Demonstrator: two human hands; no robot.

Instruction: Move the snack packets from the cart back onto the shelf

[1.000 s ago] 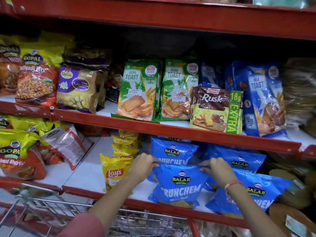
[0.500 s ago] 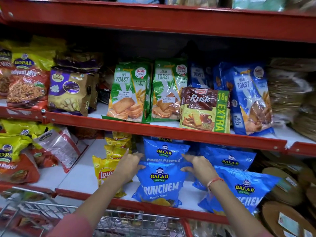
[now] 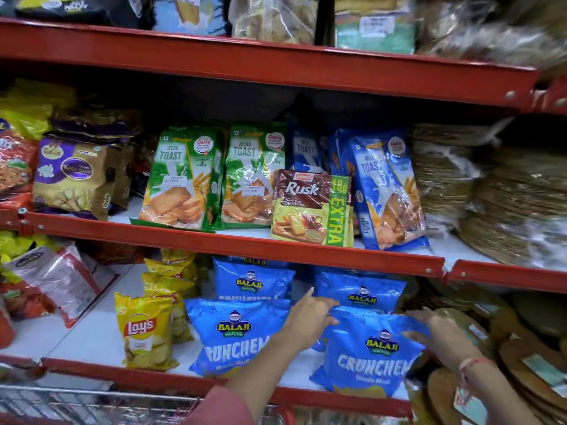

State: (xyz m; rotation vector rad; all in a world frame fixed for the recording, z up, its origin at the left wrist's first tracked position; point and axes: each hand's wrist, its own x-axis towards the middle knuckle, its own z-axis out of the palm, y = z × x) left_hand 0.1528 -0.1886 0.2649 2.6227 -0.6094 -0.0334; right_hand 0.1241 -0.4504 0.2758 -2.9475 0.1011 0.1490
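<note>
Both hands are on the blue Balaji Crunchem packet point(image 3: 371, 352) standing at the front of the bottom shelf point(image 3: 190, 378), toward 5 o'clock in the head view; the left hand point(image 3: 310, 322) lies with fingers spread, open, against the packet's upper left edge at about 9 o'clock of it, and whether the fingers pinch the foil cannot be told; the right hand point(image 3: 441, 338) is also open, its fingers laid on the packet's upper right corner at 2 o'clock, with a red thread band at the wrist; a second Crunchem packet point(image 3: 236, 335) stands just beside it at 9 o'clock, partly behind the left forearm; two more blue Balaji packets point(image 3: 253, 282) stand behind, at 12 o'clock of the front pair; a yellow Lay's packet point(image 3: 144, 331) stands farther toward 9 o'clock, with more yellow packets behind it; the wire cart point(image 3: 92, 406) shows at 7 o'clock below the shelf edge; on the shelf above, green Jeera Toast packs point(image 3: 181, 176) and a Rusk pack point(image 3: 311, 207) stand upright.
</note>
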